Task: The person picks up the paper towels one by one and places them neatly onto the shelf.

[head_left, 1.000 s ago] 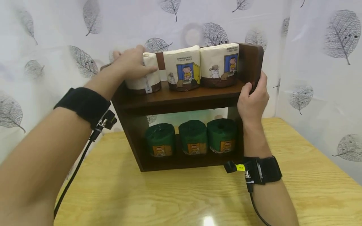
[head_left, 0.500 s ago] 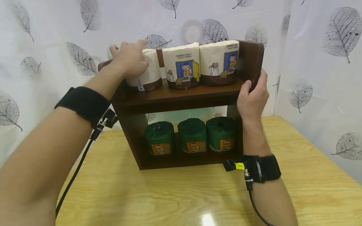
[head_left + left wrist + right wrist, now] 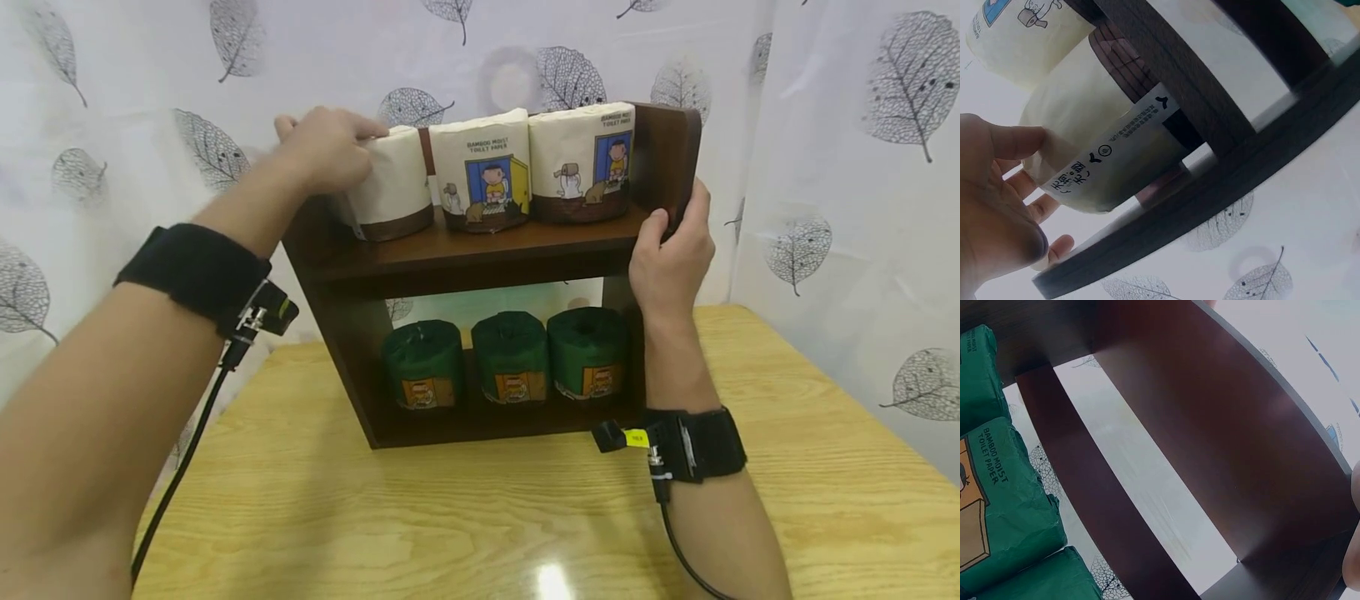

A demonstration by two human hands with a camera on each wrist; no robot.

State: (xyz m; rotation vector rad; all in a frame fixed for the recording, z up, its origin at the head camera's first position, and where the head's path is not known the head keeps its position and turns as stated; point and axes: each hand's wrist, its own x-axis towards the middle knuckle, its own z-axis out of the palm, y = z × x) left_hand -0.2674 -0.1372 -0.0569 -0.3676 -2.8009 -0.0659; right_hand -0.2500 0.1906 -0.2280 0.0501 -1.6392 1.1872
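A dark brown two-tier wooden shelf [image 3: 480,260] stands on the table in the head view. Three cream-and-brown wrapped toilet paper rolls line its upper tier. My left hand [image 3: 322,154] grips the left roll [image 3: 396,187] near its top. In the left wrist view, the thumb lies against this roll [image 3: 1079,112], and the other fingers reach behind it. A pale label strip runs down its side. My right hand [image 3: 671,262] holds the front edge of the shelf's right side panel [image 3: 667,167]; its far fingers are hidden behind the panel.
Three green wrapped toilet paper rolls stand on the lower tier: left [image 3: 422,358], middle [image 3: 510,354] and right [image 3: 587,350]. The wood-grain table [image 3: 465,517] spreads in front. A leaf-patterned curtain [image 3: 810,150] hangs close behind. Cables trail from both wrist cameras.
The left cream roll has turned: its label strip has shifted left, and a plain side now faces front. My left hand has moved slightly left with it. The right hand keeps its hold.
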